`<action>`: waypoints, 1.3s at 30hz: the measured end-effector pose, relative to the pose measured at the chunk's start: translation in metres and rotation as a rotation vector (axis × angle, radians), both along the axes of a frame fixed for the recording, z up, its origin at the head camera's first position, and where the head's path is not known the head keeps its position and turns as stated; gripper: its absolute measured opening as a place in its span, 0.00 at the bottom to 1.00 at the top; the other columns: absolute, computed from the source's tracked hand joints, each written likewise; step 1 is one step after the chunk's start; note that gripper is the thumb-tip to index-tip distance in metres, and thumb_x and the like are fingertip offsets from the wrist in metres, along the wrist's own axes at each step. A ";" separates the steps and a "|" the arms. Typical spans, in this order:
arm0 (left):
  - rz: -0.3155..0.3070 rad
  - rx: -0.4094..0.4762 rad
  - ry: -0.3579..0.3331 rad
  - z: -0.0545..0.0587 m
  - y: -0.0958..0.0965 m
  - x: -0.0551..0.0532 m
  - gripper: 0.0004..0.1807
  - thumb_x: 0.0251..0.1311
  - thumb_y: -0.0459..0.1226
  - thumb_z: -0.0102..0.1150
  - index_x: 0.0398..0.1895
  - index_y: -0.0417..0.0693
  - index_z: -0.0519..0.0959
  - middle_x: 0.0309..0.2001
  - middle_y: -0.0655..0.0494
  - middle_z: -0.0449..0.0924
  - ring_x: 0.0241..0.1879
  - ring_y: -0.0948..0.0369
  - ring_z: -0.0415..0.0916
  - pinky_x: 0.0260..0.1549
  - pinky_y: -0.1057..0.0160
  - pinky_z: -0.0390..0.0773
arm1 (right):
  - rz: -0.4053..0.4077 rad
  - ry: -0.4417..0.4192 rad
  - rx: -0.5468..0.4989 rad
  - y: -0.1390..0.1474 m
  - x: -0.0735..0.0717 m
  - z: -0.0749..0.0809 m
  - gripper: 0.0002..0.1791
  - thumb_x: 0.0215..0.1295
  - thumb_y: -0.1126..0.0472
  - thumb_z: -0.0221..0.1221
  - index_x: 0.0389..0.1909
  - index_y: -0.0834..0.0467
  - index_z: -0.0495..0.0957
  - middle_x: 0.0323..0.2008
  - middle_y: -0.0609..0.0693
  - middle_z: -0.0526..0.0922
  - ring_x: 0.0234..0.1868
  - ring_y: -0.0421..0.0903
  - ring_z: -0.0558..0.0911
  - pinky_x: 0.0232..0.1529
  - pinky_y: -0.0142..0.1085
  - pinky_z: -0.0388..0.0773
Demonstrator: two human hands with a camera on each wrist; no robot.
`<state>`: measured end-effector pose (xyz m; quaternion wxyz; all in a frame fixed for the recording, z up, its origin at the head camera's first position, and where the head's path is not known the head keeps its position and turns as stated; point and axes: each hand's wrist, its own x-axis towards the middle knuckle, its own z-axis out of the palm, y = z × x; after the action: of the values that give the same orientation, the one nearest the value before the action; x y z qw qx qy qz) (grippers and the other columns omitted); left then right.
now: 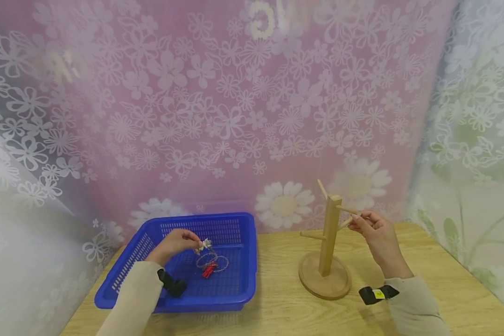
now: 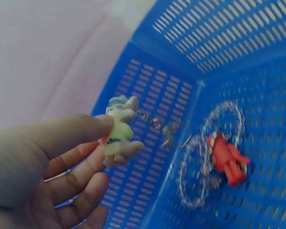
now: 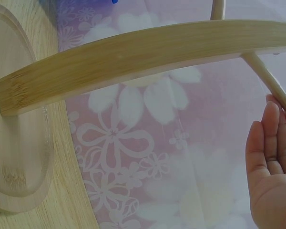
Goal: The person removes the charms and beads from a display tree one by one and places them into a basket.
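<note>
My left hand (image 1: 174, 245) pinches a small pale figurine charm (image 2: 118, 131) between thumb and fingers, over the blue basket (image 1: 254, 261). A short metal chain (image 2: 155, 123) trails from the charm. Below it in the basket lie clear beaded loops (image 2: 183, 179) and a red figure charm (image 2: 227, 161). On the right stands a wooden mug tree (image 1: 331, 233) with a round base and several pegs. Fingers of my right hand (image 1: 380, 240) hold the end of one peg (image 3: 271, 86) on its right side.
Basket and mug tree stand on a light wood-grain table (image 1: 277, 280). Behind them hangs a pink flowered curtain (image 1: 252, 116), with paler flowered sheets at both sides. A black wrist camera (image 1: 371, 295) is strapped at each sleeve.
</note>
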<state>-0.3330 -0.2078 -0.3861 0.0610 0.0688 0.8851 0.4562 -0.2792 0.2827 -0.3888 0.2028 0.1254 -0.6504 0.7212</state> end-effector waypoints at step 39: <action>0.097 0.031 0.016 0.008 -0.006 0.004 0.12 0.58 0.37 0.63 0.42 0.40 0.80 0.39 0.50 0.81 0.45 0.53 0.76 0.49 0.45 0.70 | 0.018 -0.003 -0.013 0.000 0.001 -0.001 0.03 0.67 0.67 0.54 0.34 0.57 0.74 0.28 0.42 0.82 0.32 0.36 0.82 0.40 0.25 0.77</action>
<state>-0.3287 -0.2139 -0.3783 0.0308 0.0302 0.8806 0.4719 -0.2782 0.2824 -0.3899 0.1959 0.1288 -0.6448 0.7275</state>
